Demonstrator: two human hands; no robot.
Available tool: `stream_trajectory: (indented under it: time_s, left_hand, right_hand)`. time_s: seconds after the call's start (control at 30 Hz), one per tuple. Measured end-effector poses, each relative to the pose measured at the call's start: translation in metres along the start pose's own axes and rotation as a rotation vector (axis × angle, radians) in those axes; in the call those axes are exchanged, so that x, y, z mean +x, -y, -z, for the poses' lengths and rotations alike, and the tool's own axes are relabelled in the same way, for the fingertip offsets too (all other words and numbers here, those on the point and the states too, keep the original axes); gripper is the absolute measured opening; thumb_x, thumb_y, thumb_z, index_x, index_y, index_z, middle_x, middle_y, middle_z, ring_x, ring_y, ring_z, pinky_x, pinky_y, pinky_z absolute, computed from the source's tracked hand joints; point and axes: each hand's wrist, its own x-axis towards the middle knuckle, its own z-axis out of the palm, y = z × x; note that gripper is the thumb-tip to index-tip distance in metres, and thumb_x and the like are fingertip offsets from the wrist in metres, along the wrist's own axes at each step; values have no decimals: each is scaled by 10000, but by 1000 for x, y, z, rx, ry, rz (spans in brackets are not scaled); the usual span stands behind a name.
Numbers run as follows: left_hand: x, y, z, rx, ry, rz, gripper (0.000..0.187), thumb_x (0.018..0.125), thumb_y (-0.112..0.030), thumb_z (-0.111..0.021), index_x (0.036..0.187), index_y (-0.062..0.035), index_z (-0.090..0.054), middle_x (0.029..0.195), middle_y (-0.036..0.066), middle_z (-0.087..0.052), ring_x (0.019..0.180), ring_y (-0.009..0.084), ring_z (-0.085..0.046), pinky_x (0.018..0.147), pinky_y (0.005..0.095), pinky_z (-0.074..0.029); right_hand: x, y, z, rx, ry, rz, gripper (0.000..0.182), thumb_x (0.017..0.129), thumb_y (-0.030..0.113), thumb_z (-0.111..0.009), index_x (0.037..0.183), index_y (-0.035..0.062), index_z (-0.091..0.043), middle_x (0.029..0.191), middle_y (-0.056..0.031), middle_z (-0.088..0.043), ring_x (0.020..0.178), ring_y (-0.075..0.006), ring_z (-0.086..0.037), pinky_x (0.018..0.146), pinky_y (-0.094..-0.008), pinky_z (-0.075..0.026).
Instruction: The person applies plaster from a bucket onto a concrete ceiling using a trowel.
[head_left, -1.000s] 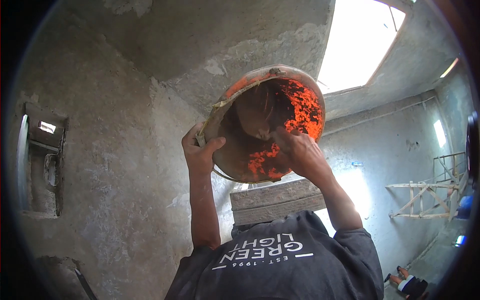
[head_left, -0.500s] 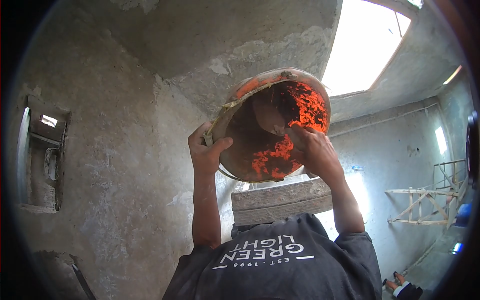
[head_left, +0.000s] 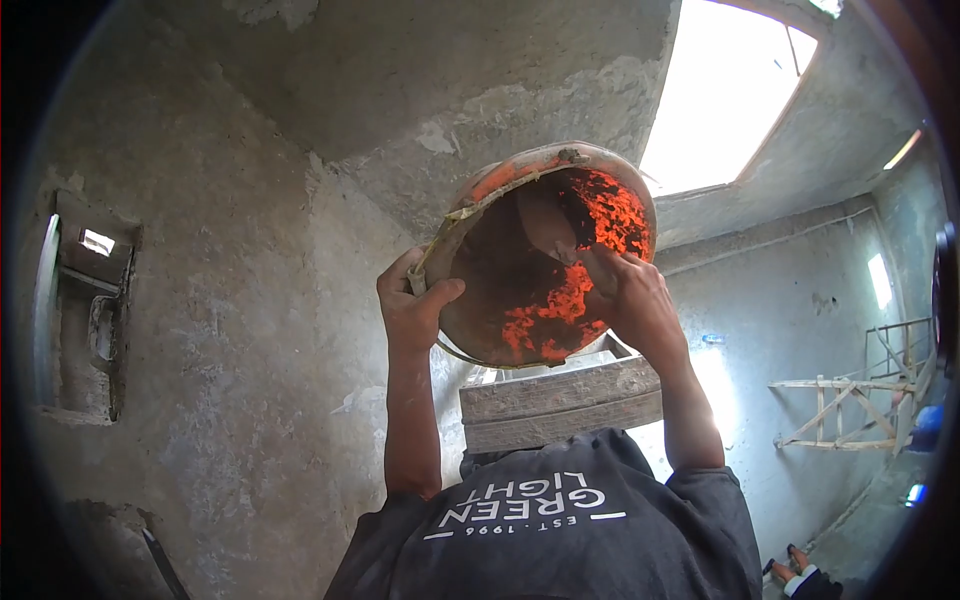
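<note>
An orange bucket (head_left: pixel 485 300), caked with grey mortar, is held up and tilted so its mouth faces me. My left hand (head_left: pixel 412 305) is closed on the left of its rim, thumb inside, beside the wire handle. Inside the bucket, my right hand (head_left: pixel 640 305) is closed round a flat, trowel-like scraper (head_left: pixel 548 228), whose blade rests near the inner wall. The tool's grip is hidden by the fingers. Orange plastic shows through in patches on the right and lower inside; dark residue covers the rest.
Below the bucket is a rough wooden plank (head_left: pixel 560 405). Bare plastered walls (head_left: pixel 250 300) surround me, with a bright opening (head_left: pixel 730 90) at upper right and a small niche (head_left: pixel 90 310) at left. A wooden frame (head_left: pixel 850 410) stands right; a person's legs (head_left: pixel 795 570) show lower right.
My right hand and the scraper have shifted slightly up inside the bucket. The bucket has dipped a little, with my left hand still on its rim.
</note>
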Motion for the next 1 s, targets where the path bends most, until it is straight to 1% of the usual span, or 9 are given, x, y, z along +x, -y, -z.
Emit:
stream_trajectory:
  time_s: [0.13, 0.2, 0.33, 0.47, 0.57, 0.67, 0.73, 0.87, 1.0]
  left_hand:
    - [-1, -2, 0, -50, 9, 33, 301, 637, -4, -658, 931, 50, -626, 772, 20, -598, 690, 91, -552, 647, 229, -445]
    - [-3, -8, -6, -63, -15, 18, 278, 638, -8, -660, 908, 45, -622, 759, 13, -588, 675, 85, -539, 633, 229, -438]
    - [-2, -1, 0, -26, -19, -23, 235, 645, -7, -659, 872, 37, -614, 741, 6, -578, 651, 75, -526, 610, 231, -432]
    - [-3, -3, -1, -60, -36, -22, 240, 647, -4, -658, 878, 40, -613, 749, 10, -587, 654, 72, -531, 613, 235, -439]
    - [-3, -5, -2, -43, -20, -8, 267, 645, -1, -660, 904, 46, -616, 767, 23, -600, 674, 79, -548, 632, 233, -450]
    - [-6, -10, -7, -69, -16, 4, 301, 645, 1, -659, 939, 54, -622, 774, 28, -602, 676, 83, -552, 634, 231, -451]
    - [-6, -12, -8, 17, -33, 32, 369, 600, 3, -648, 963, 60, -607, 846, 67, -630, 755, 159, -600, 750, 272, -470]
    - [-5, -13, -9, 28, -10, -13, 358, 604, 2, -648, 957, 54, -610, 832, 54, -623, 748, 147, -592, 745, 264, -466]
    - [-4, -8, -4, 38, -16, -10, 326, 623, 4, -644, 944, 50, -611, 829, 41, -617, 738, 128, -574, 723, 254, -455]
  right_hand:
    - [-1, 2, -9, -62, 121, -68, 433, 748, 192, -703, 1151, 88, -583, 888, -177, -641, 858, -350, -631, 767, -456, -488]
    - [-10, 2, -8, -10, 240, 52, 423, 756, 222, -701, 1142, 92, -586, 818, -195, -639, 825, -343, -634, 749, -453, -484]
    - [-14, -4, -1, -68, 390, -10, 416, 718, 190, -683, 1109, 77, -600, 825, -187, -649, 825, -352, -628, 758, -442, -476]
    - [-10, -4, 11, 47, 312, -57, 444, 714, 172, -674, 1141, 75, -606, 852, -203, -648, 841, -349, -633, 776, -434, -477]
    - [-6, -3, 9, 48, 52, -90, 487, 708, 130, -668, 1182, 85, -567, 935, -234, -632, 889, -374, -623, 815, -464, -477]
    - [-3, -5, 4, 21, 29, -70, 480, 711, 150, -684, 1170, 85, -562, 886, -227, -639, 866, -370, -627, 800, -466, -481]
    - [-4, 1, 4, -21, 105, -59, 449, 715, 166, -694, 1139, 79, -576, 857, -223, -640, 853, -369, -628, 791, -461, -485]
    - [-14, -13, -9, -24, 329, -11, 372, 705, 142, -680, 1050, 34, -593, 828, -203, -637, 840, -343, -633, 779, -431, -483]
    - [-15, -3, 10, 77, 283, -72, 420, 720, 125, -642, 1132, 63, -591, 861, -210, -640, 863, -355, -628, 797, -416, -487]
